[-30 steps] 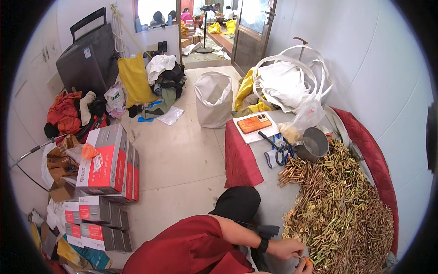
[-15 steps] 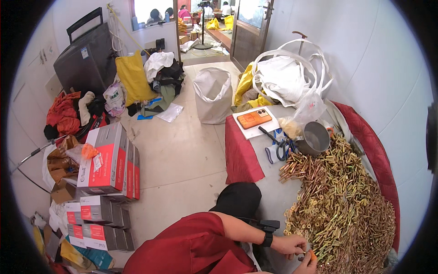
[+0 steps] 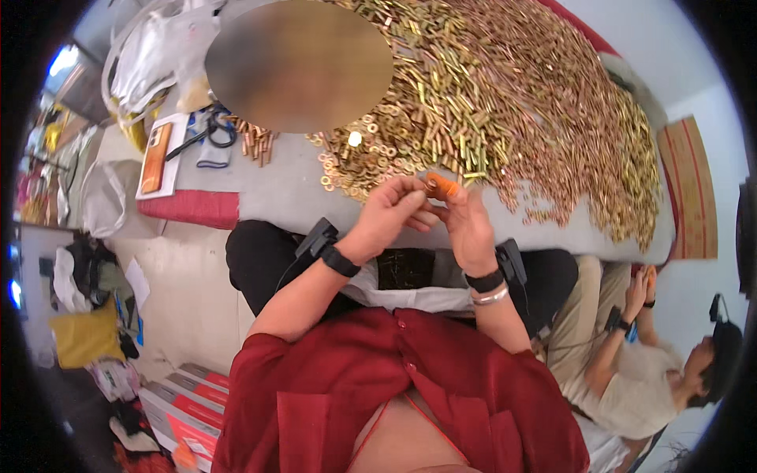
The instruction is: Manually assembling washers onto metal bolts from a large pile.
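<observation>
My left hand [image 3: 397, 211] and my right hand [image 3: 471, 230] meet over the near edge of the metal parts, fingers bent and pinched together. A small piece seems to lie between the fingertips, too small to name. An orange cover [image 3: 443, 187] sits at the fingertips of my right hand, apparently worn on a finger. Just beyond them lie brass-coloured washers [image 3: 371, 162], and behind these a wide heap of metal sleeves and bolts [image 3: 505, 94]. Below my wrists, between my knees, a white sack [image 3: 402, 298] with a dark inside stands open.
Left on the grey-covered table lie scissors [image 3: 217, 130], an orange phone [image 3: 155, 158] on white paper and a red cloth [image 3: 189, 208]. A blurred oval hides part of the heap. A co-worker [image 3: 631, 378] sits at the right. Boxes [image 3: 185, 410] stand at the lower left.
My view has swung right and down, so the heap now lies ahead and a co-worker shows at the right. Both hands stay close together, with the orange cover still at the fingertips.
</observation>
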`<state>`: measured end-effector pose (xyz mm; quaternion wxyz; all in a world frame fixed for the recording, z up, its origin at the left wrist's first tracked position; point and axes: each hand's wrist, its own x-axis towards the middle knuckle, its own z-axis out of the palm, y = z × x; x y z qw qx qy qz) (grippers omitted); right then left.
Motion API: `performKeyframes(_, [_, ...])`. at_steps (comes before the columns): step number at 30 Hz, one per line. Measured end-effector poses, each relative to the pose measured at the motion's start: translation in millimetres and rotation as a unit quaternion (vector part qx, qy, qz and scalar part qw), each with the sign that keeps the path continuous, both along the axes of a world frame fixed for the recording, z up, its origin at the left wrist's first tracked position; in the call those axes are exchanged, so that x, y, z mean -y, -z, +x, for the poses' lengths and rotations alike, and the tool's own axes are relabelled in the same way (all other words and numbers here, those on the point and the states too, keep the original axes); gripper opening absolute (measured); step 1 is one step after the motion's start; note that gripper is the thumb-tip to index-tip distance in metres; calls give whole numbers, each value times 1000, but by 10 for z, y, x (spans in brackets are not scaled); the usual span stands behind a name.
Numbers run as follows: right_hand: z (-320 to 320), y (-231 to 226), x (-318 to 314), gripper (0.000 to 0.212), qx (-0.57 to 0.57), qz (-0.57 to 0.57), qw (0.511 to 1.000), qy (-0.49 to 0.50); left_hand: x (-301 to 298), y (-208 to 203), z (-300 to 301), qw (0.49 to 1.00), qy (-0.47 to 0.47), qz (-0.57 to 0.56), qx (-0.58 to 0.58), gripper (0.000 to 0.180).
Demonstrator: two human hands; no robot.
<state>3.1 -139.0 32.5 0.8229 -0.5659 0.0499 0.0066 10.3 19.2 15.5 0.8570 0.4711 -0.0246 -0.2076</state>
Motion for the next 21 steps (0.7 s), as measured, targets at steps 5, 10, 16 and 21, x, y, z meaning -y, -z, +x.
performKeyframes(5, [-64, 209, 324, 54, 34, 10, 999, -19, 136, 58, 17, 1000, 13, 10, 13, 15])
performKeyframes(10, [-83, 255, 483, 55, 12, 8, 987, -162, 62, 15, -138, 999, 16, 35, 16, 18])
performKeyframes(16, [-247, -72, 193, 17, 44, -171, 983, -40, 137, 51, -160, 995, 87, 46, -30, 18])
performKeyframes(21, [-300, -20, 198, 18, 46, -244, 965, -88, 133, 14, -299, 995, 47, 86, -13, 18])
